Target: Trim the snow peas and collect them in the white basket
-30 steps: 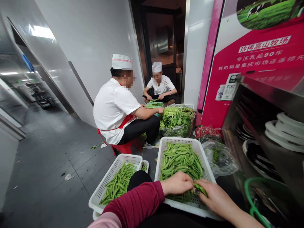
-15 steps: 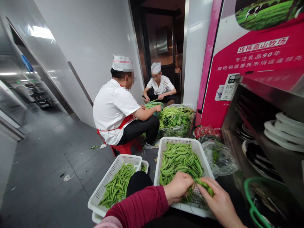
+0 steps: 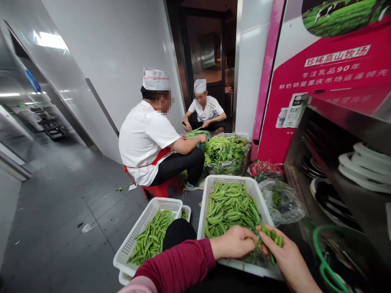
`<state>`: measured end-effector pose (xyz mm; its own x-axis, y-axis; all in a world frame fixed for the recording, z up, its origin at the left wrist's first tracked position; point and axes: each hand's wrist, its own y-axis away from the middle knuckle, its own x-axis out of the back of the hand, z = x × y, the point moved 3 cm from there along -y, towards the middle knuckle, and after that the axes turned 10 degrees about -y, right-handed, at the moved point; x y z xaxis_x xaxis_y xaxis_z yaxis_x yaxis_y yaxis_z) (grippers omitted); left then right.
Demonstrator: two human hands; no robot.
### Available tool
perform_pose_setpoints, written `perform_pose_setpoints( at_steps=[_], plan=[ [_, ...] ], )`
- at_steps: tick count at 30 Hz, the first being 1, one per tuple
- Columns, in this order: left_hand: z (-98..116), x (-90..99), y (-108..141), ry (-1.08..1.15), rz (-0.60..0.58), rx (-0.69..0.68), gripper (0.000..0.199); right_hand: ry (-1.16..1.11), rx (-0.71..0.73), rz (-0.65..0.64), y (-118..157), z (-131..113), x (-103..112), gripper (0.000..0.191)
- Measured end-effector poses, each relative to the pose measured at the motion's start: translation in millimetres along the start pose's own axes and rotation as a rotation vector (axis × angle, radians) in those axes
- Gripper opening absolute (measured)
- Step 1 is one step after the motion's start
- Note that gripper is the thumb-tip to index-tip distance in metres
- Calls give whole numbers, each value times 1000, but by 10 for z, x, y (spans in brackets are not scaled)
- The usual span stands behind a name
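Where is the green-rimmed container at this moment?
In the head view, the green-rimmed container is at the lower right, to the right of the right hand and, in the picture, below the white plates on the metal shelf.

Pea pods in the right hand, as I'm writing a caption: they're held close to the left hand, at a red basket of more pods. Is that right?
The colour is wrong: the head view shows a white basket. The pea pods are indeed in the right hand, close to the left hand.
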<state>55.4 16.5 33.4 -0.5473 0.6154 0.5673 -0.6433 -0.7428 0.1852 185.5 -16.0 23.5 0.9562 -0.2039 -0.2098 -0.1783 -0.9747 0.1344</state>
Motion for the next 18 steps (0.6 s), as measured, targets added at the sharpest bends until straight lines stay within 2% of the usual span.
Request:
perform_pose_setpoints(
  at_steps=[4, 7, 10, 11, 13, 15, 16, 18],
  plan=[
    [-23, -21, -4, -79, -23, -77, 30, -34, 2, -9, 6, 70, -19, 40],
    [-32, 12, 17, -142, -39, -83, 27, 117, 41, -25, -29, 75, 82, 40],
    [-6, 77, 58, -224, -45, -76, 21, 460, 341, -6, -57, -82, 204, 35],
    [8, 99, 71, -252, -51, -80, 19, 576, 463, -75, -59, -146, 201, 32],
    [35, 133, 92, -320, -59, -100, 16, 779, 607, -350, -62, -228, 130, 30],
    [52, 155, 99, -401, -25, -127, 13, 947, 579, -617, -83, -245, 39, 28],
    [52, 160, 99, -431, 11, -133, 12, 1011, 536, -684, -105, -246, 2, 26],
    [33, 156, 97, -437, 89, -118, 13, 1076, 455, -706, -157, -240, -58, 20]
  ],
)
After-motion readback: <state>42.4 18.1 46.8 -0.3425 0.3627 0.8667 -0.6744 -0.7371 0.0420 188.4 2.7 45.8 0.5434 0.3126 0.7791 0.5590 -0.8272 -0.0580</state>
